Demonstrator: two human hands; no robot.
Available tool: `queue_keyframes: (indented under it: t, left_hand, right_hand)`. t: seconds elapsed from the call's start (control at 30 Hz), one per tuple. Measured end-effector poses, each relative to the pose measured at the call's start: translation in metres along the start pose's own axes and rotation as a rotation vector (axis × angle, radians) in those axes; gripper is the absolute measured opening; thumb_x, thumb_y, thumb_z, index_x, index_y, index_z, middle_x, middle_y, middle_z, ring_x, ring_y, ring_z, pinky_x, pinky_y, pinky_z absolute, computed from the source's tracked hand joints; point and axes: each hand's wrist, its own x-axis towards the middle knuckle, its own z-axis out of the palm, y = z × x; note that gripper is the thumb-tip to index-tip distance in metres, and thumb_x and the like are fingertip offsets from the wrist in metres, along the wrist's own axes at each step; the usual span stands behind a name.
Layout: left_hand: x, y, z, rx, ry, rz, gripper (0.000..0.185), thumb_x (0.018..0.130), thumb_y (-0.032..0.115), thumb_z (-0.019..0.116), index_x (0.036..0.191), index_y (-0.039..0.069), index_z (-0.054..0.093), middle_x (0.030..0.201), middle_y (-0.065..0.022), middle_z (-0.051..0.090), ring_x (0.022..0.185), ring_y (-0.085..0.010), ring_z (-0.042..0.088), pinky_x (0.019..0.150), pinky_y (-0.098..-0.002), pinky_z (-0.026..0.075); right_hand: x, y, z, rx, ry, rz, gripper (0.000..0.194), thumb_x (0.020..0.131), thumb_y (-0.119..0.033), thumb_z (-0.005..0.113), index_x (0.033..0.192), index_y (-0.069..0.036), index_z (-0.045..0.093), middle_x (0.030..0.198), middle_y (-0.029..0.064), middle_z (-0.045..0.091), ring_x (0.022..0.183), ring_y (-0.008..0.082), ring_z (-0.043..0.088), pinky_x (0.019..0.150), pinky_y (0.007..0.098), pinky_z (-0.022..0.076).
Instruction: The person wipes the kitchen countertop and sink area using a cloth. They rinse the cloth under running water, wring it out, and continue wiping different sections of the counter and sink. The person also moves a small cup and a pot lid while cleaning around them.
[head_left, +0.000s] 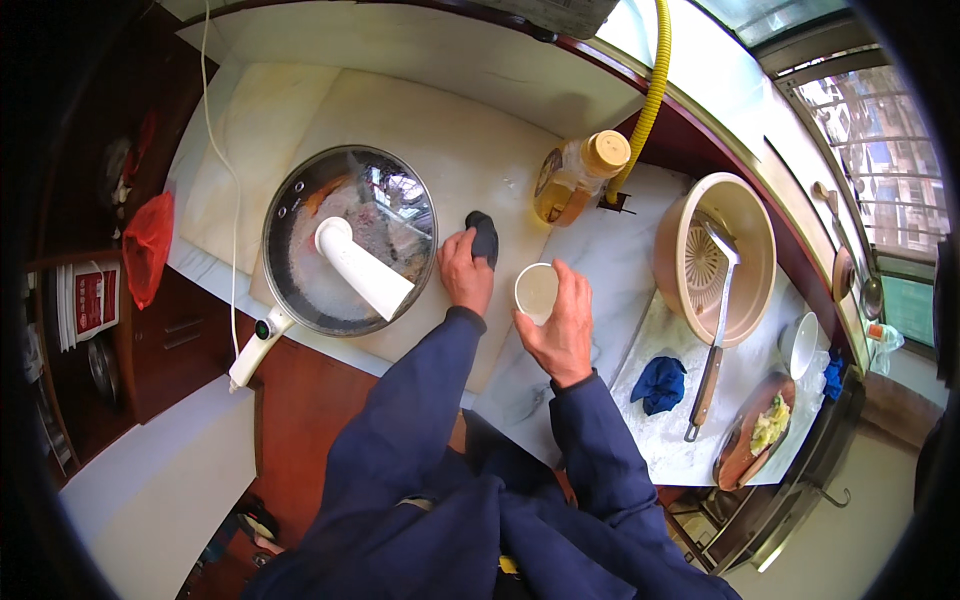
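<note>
My left hand (466, 271) has its fingers on a small black object (484, 238), possibly a folded cloth, at the counter surface. What it is cannot be made out. In my right hand (561, 326) is a round, pale cup or lid (536, 294), gripped by its sides between thumb and fingers. Left of my hands sits an electric frying pan (274, 247) under a glass lid (360, 180) with a tall white handle (367, 270). Pale, bubbly food shows through the glass. Beyond my right hand stands a plastic bottle of yellow oil (559, 187) with a tan cap.
A beige basin (671, 255) on the right holds a strainer; a wooden-handled spatula (705, 390) leans over its rim. Nearby are a blue cloth (660, 385), a white bowl (799, 345) and a wooden board (739, 442) with chopped vegetables. A white cable (225, 161) crosses the counter's left side.
</note>
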Motion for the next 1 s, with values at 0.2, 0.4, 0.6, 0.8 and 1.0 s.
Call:
queue_keyframes:
  t: [0.2,0.4,0.6,0.8,1.0]
  left_hand:
    - [0.044,0.019,0.044,0.078,0.154,-0.014,0.046,0.072,-0.005,0.062,0.117,0.001,0.060,0.118,-0.0167,0.056,0.111,-0.0376,0.048,0.099,-0.0438,0.037]
    - [0.083,0.031,0.072,0.297,-0.010,0.239,0.046,0.068,-0.003,0.061,0.113,0.006,0.062,0.123,-0.0125,0.056,0.113,-0.0352,0.048,0.092,-0.0446,0.042]
    - [0.053,0.033,0.063,0.307,-0.159,0.432,0.041,0.068,0.000,0.059,0.108,0.009,0.065,0.126,-0.0077,0.056,0.116,-0.0291,0.049,0.092,-0.0429,0.041]
    - [0.005,0.023,0.025,0.232,-0.272,0.486,0.043,0.070,-0.003,0.055,0.110,0.008,0.066,0.130,-0.0069,0.056,0.120,-0.0287,0.048,0.092,-0.0418,0.040]
    - [-0.043,0.000,-0.029,0.183,-0.415,0.518,0.046,0.068,-0.005,0.057,0.111,0.007,0.064,0.132,-0.0072,0.055,0.122,-0.0277,0.048,0.094,-0.0410,0.038]
  right_hand:
    - [-0.021,-0.007,-0.029,0.024,-0.014,0.017,0.073,0.063,-0.008,0.075,0.129,0.002,0.046,0.117,0.0213,0.052,0.106,0.0391,0.049,0.090,0.0429,0.0444]
    - [-0.039,-0.006,-0.051,0.059,-0.037,0.050,0.074,0.062,-0.007,0.076,0.129,0.002,0.047,0.118,0.0226,0.052,0.107,0.0389,0.051,0.090,0.0422,0.0453]
    - [-0.042,-0.001,-0.058,0.078,-0.036,0.054,0.074,0.062,-0.006,0.076,0.129,0.002,0.047,0.118,0.0220,0.053,0.107,0.0388,0.052,0.091,0.0418,0.0452]
    - [-0.040,0.002,-0.054,0.073,-0.032,0.020,0.076,0.060,-0.006,0.077,0.129,0.003,0.046,0.116,0.0213,0.054,0.106,0.0383,0.052,0.092,0.0421,0.0445]
    - [-0.034,0.001,-0.044,0.039,-0.024,0.040,0.075,0.061,-0.008,0.077,0.128,0.004,0.046,0.112,0.0214,0.055,0.105,0.0381,0.052,0.093,0.0417,0.0436]
